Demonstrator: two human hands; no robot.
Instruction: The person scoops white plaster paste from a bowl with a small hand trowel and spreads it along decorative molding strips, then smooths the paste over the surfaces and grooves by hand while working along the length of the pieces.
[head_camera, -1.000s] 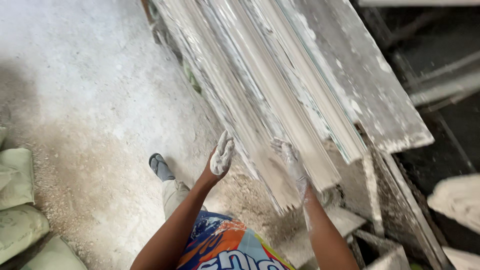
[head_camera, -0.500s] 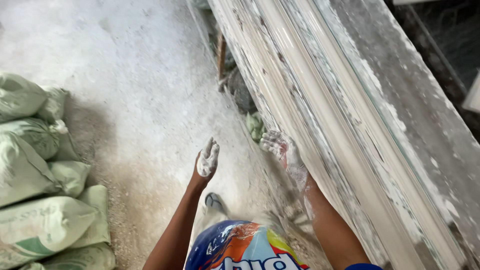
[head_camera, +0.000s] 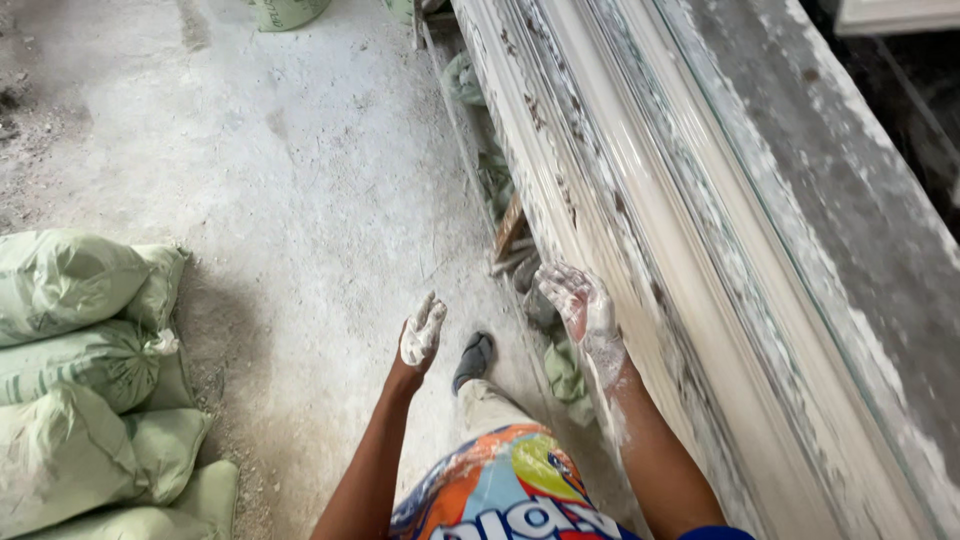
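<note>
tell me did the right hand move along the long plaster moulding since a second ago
Yes. The right hand was at the near end of the long plaster moulding; now it rests on its side face farther along, that end out of view.

A plaster workshop was shown: a long moulding form (head_camera: 640, 200), stacked green sacks (head_camera: 80, 340) and a dusty concrete floor (head_camera: 290, 180) were seen.

The long white moulding (head_camera: 690, 250) is a grooved plaster strip, dusty and chipped with brown spots. It lies flat along the counter (head_camera: 860, 200), running from the far end down to the near edge.
</note>
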